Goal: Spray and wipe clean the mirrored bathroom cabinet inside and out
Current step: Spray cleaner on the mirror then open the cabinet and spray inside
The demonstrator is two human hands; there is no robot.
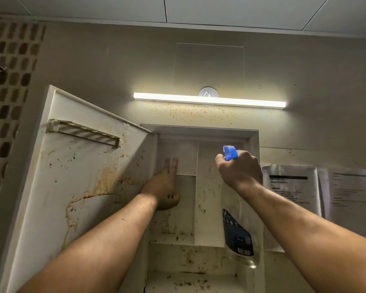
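Risks, judged:
- Cabinet (199, 132) hung above eye level, so spray could drip back down the forearms or toward the face.
- The nozzle pointed roughly toward the left hand (165, 187), which might get wetted.
- Overspray could reach the paper notices (290, 187) on the wall just right of the frame.
- Open door (72, 166), badly stained, might swing if bumped.

Positions: Left hand lay flat, fingers straight, pressed against the back of the left compartment at the small shelf. Right hand (239, 168) was clamped round the neck of the spray bottle (238, 235), in front of the right compartment, with the blue head above the fist and the body hanging below. Hands apart, the divider between them.
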